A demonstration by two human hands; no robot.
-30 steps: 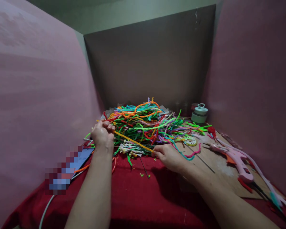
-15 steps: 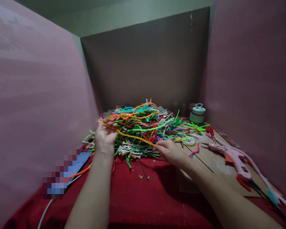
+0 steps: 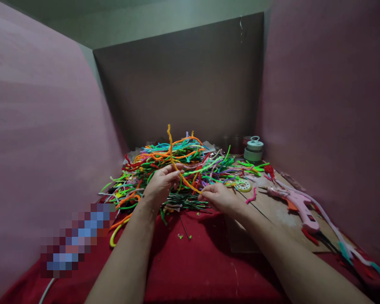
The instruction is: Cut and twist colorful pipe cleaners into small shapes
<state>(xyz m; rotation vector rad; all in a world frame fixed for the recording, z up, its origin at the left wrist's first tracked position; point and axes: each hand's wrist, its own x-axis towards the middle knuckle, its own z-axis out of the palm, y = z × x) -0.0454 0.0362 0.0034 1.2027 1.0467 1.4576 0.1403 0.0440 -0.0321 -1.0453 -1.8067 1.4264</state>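
A yellow-orange pipe cleaner (image 3: 171,150) runs between my two hands. Its lower end is pinched in the fingertips of my right hand (image 3: 220,197). My left hand (image 3: 161,183) closes thumb and fingers around its middle, and the free end sticks up above, bent near the tip. Behind both hands rises a tangled heap of coloured pipe cleaners (image 3: 174,148). Just beyond and between my wrists lies a bundle of dark green stems (image 3: 190,201), partly covered by my left hand.
On the right, a pink glue gun (image 3: 299,204) rests on a brown board (image 3: 281,219). Near it are a round yellow-rimmed disc (image 3: 243,185) with holes and a pale green lidded jar (image 3: 253,150). Red cloth (image 3: 190,270) covers the table. Pink panels (image 3: 329,105) flank it.
My left hand has moved right, towards my right hand, and turned over from palm up. The pipe cleaner's free end now points upward instead of left. The view has shifted slightly.
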